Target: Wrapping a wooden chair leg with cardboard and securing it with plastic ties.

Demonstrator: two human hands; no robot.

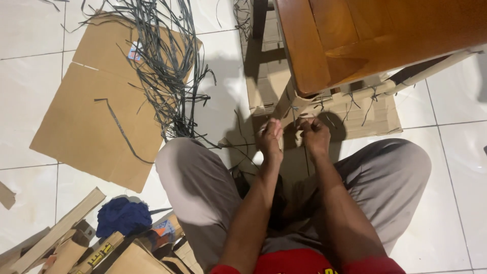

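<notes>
Head view: left hand (270, 136), right hand (315, 135) grip one strap (298, 117).

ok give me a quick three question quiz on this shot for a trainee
1. True or false: both hands are closed at the cardboard-wrapped wooden chair leg.
2. What lies on the flat cardboard sheet? A) dark plastic straps B) a hammer C) a plate
3. What colour is the cloth near the person's left knee?

Key: 1 true: left hand and right hand are both fisted there. 2 A, the straps. 3 blue.
</notes>
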